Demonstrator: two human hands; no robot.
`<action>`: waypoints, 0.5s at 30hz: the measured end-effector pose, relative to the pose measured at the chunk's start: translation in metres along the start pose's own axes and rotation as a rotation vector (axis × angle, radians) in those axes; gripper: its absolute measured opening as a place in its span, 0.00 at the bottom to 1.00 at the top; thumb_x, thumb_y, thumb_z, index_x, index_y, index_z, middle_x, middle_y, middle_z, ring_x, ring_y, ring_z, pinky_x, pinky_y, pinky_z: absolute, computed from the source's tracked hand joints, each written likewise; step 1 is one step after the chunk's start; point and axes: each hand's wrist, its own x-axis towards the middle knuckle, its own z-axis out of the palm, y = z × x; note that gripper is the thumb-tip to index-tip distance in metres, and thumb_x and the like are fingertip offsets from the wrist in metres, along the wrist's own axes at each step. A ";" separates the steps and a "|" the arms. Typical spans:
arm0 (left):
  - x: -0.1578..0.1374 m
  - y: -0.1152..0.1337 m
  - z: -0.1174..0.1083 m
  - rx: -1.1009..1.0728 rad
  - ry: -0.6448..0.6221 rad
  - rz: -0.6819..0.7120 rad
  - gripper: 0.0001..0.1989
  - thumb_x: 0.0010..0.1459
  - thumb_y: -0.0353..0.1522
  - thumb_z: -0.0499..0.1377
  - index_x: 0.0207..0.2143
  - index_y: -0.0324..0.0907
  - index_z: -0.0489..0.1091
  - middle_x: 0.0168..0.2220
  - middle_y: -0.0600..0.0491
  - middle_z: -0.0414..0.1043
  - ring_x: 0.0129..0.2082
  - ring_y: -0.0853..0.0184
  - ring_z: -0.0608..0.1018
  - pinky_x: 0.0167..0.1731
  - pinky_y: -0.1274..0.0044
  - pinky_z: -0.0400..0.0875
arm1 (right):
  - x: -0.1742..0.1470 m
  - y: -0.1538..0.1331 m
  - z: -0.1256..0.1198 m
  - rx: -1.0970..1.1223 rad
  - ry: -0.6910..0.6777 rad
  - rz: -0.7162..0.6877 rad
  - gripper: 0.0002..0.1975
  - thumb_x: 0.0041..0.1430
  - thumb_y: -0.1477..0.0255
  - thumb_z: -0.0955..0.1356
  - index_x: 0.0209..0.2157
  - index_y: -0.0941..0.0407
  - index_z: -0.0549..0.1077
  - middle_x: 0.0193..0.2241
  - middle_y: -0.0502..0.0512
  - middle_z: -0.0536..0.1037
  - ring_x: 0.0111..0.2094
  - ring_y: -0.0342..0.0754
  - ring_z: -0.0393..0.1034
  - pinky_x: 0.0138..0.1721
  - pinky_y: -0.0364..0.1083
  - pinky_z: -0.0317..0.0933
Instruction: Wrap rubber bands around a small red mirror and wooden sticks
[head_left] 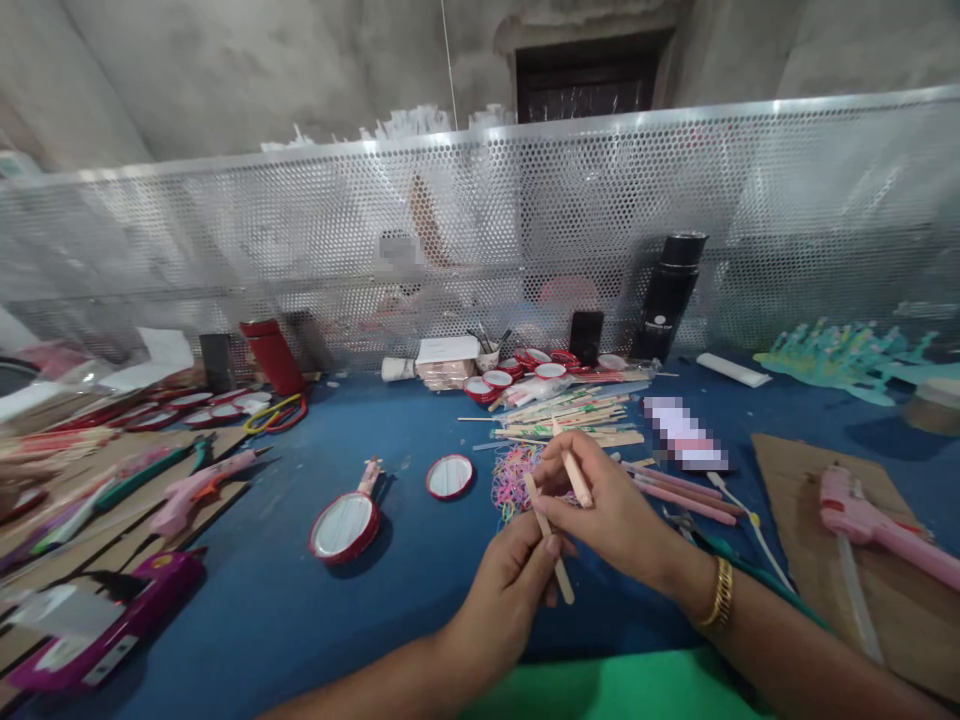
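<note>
My left hand [510,575] is closed on a flat wooden craft stick [562,580], which slants up between its thumb and fingers. My right hand [607,500] is curled round a pale pink pen-like rod [577,480], while its fingertips meet the upper part of the craft stick. Just behind the hands lies a tangle of colourful rubber bands [512,478]. On the blue table to the left are a small round red-rimmed piece [450,476] and a larger one [343,527] with a short pink handle.
Pink glue guns [862,515] [187,495] lie at both sides on cardboard. A purple power strip [142,610] is at the left. Wrapped sticks [570,415], a phone [682,433] and a black flask [667,300] stand or lie behind, before a perforated metal screen [337,220].
</note>
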 end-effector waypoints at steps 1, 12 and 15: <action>0.000 0.000 0.001 -0.017 -0.006 -0.018 0.16 0.60 0.45 0.55 0.34 0.39 0.67 0.23 0.57 0.63 0.20 0.75 0.64 0.21 0.82 0.58 | 0.000 0.000 0.000 0.008 -0.008 0.003 0.14 0.53 0.74 0.69 0.40 0.52 0.62 0.36 0.49 0.72 0.35 0.43 0.71 0.37 0.46 0.68; -0.002 0.004 0.000 -0.122 -0.112 -0.005 0.16 0.59 0.44 0.57 0.37 0.39 0.63 0.26 0.54 0.70 0.18 0.75 0.69 0.19 0.82 0.59 | -0.001 0.003 0.001 -0.021 -0.016 0.012 0.14 0.55 0.75 0.66 0.43 0.51 0.63 0.30 0.46 0.71 0.28 0.42 0.68 0.31 0.43 0.66; -0.001 0.005 0.001 -0.096 -0.109 -0.016 0.17 0.61 0.45 0.54 0.37 0.39 0.63 0.26 0.53 0.71 0.18 0.75 0.69 0.17 0.82 0.57 | -0.001 0.002 0.000 -0.051 -0.010 -0.003 0.14 0.55 0.76 0.66 0.43 0.51 0.63 0.30 0.46 0.71 0.28 0.42 0.68 0.31 0.43 0.65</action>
